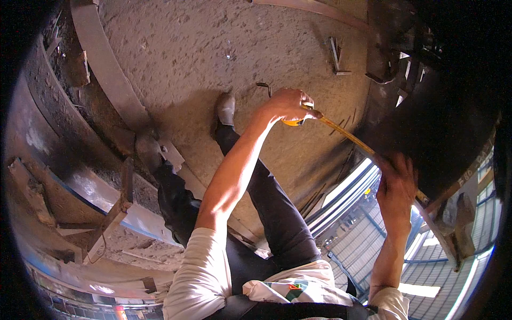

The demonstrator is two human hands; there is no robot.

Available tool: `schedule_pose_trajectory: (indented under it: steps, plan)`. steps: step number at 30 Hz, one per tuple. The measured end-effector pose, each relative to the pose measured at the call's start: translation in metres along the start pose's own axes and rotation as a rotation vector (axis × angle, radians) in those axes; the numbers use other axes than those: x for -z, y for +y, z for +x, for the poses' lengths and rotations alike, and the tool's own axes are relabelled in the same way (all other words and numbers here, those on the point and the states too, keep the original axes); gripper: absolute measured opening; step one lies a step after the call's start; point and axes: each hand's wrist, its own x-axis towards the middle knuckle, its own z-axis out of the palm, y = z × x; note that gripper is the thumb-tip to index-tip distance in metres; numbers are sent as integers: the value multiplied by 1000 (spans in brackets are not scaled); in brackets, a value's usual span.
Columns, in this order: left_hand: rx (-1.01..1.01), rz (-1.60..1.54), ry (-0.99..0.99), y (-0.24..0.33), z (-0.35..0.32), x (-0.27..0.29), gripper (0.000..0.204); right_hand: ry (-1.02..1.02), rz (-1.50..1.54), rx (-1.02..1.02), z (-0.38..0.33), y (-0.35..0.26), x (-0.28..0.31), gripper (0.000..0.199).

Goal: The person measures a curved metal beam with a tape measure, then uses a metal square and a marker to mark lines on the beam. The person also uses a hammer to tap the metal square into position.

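My left hand (290, 105) is closed around the yellow case of a tape measure (293, 122). From it the yellow blade (346, 134) stretches down and right to my right hand (397, 178). That hand lies over the blade at the lower edge of a large dark plate (432, 128). Its fingers look extended and slightly apart, though motion blurs them. A bit of the blade shows again past the hand, near the plate's rusty edge. The hand hides how the blade meets the plate there.
Long rusty metal beams (104, 69) and offcuts lie along the left, near my shoes (226, 109). An angled metal piece (336, 57) and a bent rod (265, 88) rest on the dirt floor (213, 48). Metal scraps crowd the upper right. A paneled metal structure (346, 240) stands lower right.
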Motion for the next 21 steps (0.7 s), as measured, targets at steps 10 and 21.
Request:
schedule_pose_trajectory:
  steps: [10, 21]
  plan:
    - [-105, -8, 73, -9, 7, -8, 51, 19, -47, 58, 3, -7, 3, 40]
    - [-149, 20, 81, -12, 10, -9, 53, 33, -54, 67, 1, -14, 3, 39]
